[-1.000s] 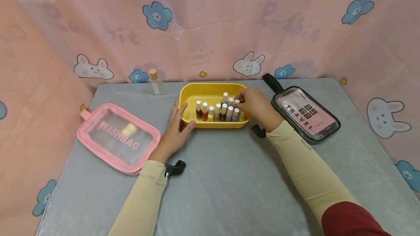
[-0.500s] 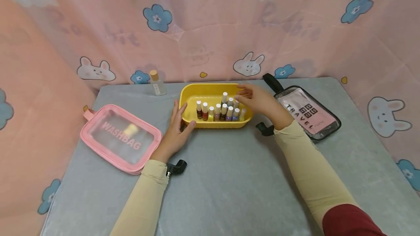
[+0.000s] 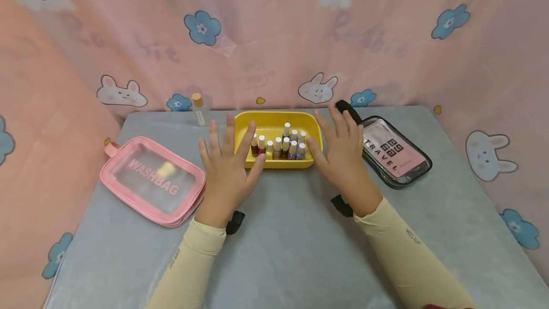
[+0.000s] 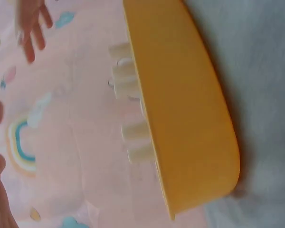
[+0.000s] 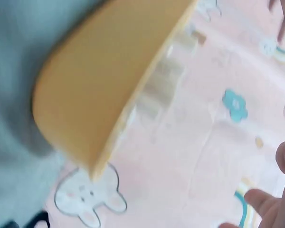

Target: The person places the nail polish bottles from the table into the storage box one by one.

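Observation:
A yellow tray [image 3: 279, 163] stands at the back middle of the table, with several small white-capped nail polish bottles [image 3: 285, 149] upright inside it. My left hand [image 3: 229, 170] is raised at the tray's front left, fingers spread and straight, holding nothing. On the other side my right hand [image 3: 343, 156] hovers by the tray's right end, its fingers also spread and nothing in them. In the left wrist view the tray's side [image 4: 185, 104] shows bottle caps [image 4: 135, 130] poking above the rim. The right wrist view has the tray wall [image 5: 95, 80] slightly blurred.
A pink clear-topped wash bag [image 3: 154, 180] lies at the left. To the right is a black-edged clear travel pouch [image 3: 396, 151] with a strap. A small glass bottle with a wooden-coloured cap [image 3: 200, 111] stands at the back left edge, before a pink printed curtain [image 3: 257, 51].
My left hand has lifted off the tray's left end and spread its fingers. The right hand has drawn back from the bottles and opened out.

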The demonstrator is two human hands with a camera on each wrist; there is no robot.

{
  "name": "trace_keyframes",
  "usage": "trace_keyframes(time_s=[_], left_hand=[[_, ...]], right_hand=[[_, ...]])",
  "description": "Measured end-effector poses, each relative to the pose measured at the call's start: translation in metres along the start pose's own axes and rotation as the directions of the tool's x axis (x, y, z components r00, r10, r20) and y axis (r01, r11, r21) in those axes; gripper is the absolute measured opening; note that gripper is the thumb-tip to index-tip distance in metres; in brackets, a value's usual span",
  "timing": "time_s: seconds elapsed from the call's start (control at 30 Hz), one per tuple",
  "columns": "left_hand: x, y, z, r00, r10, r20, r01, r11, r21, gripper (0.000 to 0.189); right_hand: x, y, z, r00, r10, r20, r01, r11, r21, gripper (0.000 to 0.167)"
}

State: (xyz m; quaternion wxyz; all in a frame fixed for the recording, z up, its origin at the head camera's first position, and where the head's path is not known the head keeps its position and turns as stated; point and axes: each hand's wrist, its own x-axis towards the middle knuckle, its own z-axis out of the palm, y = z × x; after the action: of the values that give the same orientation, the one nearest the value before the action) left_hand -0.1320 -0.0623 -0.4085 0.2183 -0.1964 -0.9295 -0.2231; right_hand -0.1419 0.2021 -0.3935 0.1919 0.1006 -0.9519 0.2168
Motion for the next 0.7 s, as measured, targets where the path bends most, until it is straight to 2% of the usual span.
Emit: trace_keyframes(time_s=[0.1, 0.2, 0.3, 0.43, 0.57, 0.7], left_hand=[[-0.007, 0.009, 0.010, 0.998, 0.056, -0.034, -0.054, 0.997, 0.054, 0.073], [-0.015, 0.012, 0.025, 0.996, 0.083, -0.019, -0.081, 0.993, 0.086, 0.076], [-0.022, 0.011, 0.037, 0.996, 0.085, 0.002, -0.085, 0.991, 0.105, 0.080], [-0.028, 0.011, 0.047, 0.997, 0.046, 0.063, -0.053, 0.993, 0.106, 0.084], [-0.035, 0.013, 0.051, 0.990, -0.006, 0.142, -0.009, 0.994, 0.107, 0.085], [-0.039, 0.014, 0.054, 0.986, -0.029, 0.161, 0.014, 0.995, 0.098, 0.085]], right_hand=[[-0.018, -0.011, 0.013, 0.999, 0.026, 0.023, -0.025, 0.998, -0.049, 0.067], [-0.030, -0.018, 0.025, 0.997, 0.039, 0.065, -0.034, 0.996, -0.085, 0.066], [-0.040, -0.021, 0.036, 0.993, 0.057, 0.108, -0.044, 0.992, -0.119, 0.065], [-0.051, -0.023, 0.046, 0.985, 0.092, 0.147, -0.068, 0.985, -0.161, 0.067], [-0.058, -0.023, 0.050, 0.976, 0.120, 0.184, -0.092, 0.984, -0.151, 0.069], [-0.060, -0.022, 0.049, 0.970, 0.138, 0.201, -0.112, 0.984, -0.138, 0.070]])
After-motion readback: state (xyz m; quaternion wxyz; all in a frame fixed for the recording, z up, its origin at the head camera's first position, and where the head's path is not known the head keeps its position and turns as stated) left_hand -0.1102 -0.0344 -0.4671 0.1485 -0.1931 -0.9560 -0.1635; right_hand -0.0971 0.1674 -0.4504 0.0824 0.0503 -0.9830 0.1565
